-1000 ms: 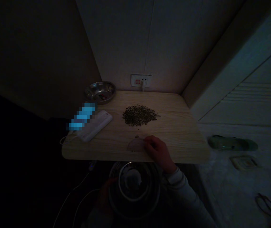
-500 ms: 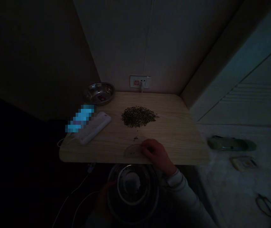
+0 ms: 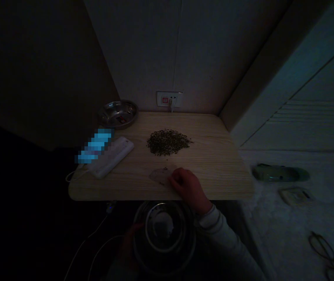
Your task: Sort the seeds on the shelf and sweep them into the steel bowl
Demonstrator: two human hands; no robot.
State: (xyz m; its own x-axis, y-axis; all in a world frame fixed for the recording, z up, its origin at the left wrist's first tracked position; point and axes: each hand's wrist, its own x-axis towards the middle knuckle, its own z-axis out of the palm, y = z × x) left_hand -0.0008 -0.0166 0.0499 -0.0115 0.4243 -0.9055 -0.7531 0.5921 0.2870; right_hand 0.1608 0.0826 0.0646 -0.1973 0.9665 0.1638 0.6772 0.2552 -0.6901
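Note:
My right hand [image 3: 189, 187] is closed, thumb and fingers pinching a thin, see-through flat piece [image 3: 159, 175] that lies low over the wooden table near its front edge. A few dark grains show at that piece. Beyond it, a pile of small dark grains [image 3: 168, 142], possibly seeds or beans, is spread on the table. Below the front edge, my left hand [image 3: 128, 244] grips the left side of a round metal bowl [image 3: 192, 249]. Something pale shows in the bowl's middle. Darkness hides most of the left fingers.
A shallow steel dish [image 3: 132, 113] stands at the table's back left. In front of it are a blurred-out bright screen [image 3: 95, 146] and a white power strip [image 3: 111, 158] with cables. A wall socket [image 3: 169, 99] is behind. Scissors [image 3: 322, 248] lie at the right.
My right hand and the see-through piece have moved slightly away from the table's front edge, toward the grains. My left hand stays on the bowl. The whole view has shifted a little.

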